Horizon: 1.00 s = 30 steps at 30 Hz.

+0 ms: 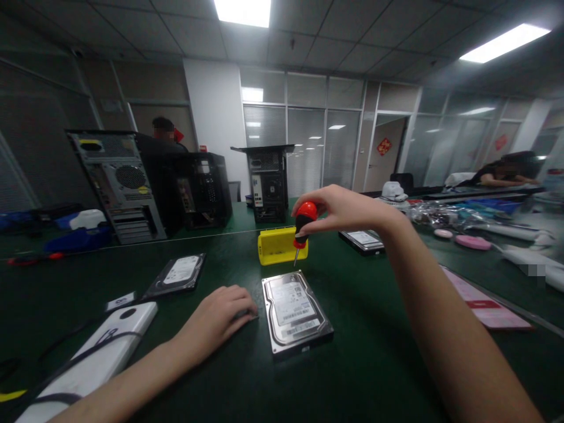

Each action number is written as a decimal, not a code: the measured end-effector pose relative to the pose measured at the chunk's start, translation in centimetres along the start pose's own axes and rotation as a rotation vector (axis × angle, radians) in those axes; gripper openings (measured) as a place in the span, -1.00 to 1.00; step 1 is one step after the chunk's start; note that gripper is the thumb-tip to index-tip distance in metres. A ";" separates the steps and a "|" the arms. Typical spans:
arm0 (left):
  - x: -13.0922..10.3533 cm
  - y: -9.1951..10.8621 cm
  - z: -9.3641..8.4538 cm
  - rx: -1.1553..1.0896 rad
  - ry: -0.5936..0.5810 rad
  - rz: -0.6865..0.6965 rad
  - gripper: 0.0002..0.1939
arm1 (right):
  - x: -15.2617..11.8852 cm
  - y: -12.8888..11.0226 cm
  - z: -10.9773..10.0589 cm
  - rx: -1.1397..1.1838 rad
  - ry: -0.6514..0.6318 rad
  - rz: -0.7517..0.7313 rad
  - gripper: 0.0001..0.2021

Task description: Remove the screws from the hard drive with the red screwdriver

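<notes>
A silver hard drive (291, 302) lies label side up on the green table in front of me. Above its far edge, my right hand (335, 208) is closed round a short red-and-black screwdriver (304, 222). The shaft points down, its tip near the drive's far edge; I cannot tell whether it touches. My left hand (229, 308) rests on the table just left of the drive, fingers curled inward and apart from it. What those fingers hold, if anything, is hidden. Behind the screwdriver sits a yellow tray (275, 248) with small bits inside, too small to name.
Another hard drive (178, 273) lies at left, a third (365, 241) behind my right wrist. A white power strip (101, 346) with a dark cable is at near left. Computer cases (127, 188) stand at the back. Pink folder (489, 299) and clutter are at right. Two people are farther off.
</notes>
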<state>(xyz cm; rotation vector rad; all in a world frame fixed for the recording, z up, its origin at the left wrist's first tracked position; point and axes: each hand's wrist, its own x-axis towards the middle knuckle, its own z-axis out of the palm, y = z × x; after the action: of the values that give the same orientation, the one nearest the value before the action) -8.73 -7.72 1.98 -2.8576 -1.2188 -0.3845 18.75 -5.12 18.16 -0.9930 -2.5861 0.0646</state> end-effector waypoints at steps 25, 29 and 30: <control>0.0 -0.2 0.7 0.124 0.085 0.088 -0.87 | -0.2 -0.2 -0.2 0.036 -0.010 0.015 -0.59; 0.0 -0.1 1.0 0.187 0.110 0.103 -0.87 | -0.2 -0.4 -0.2 0.039 0.021 -0.021 -0.54; 0.0 -0.1 1.1 0.207 0.118 0.109 -0.86 | -0.2 -0.5 -0.2 0.035 0.036 -0.022 -0.52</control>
<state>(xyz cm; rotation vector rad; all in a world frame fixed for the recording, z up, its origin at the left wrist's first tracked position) -8.53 -7.51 0.94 -2.6697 -1.0133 -0.3927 18.65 -5.66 18.33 -0.9442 -2.5537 0.0853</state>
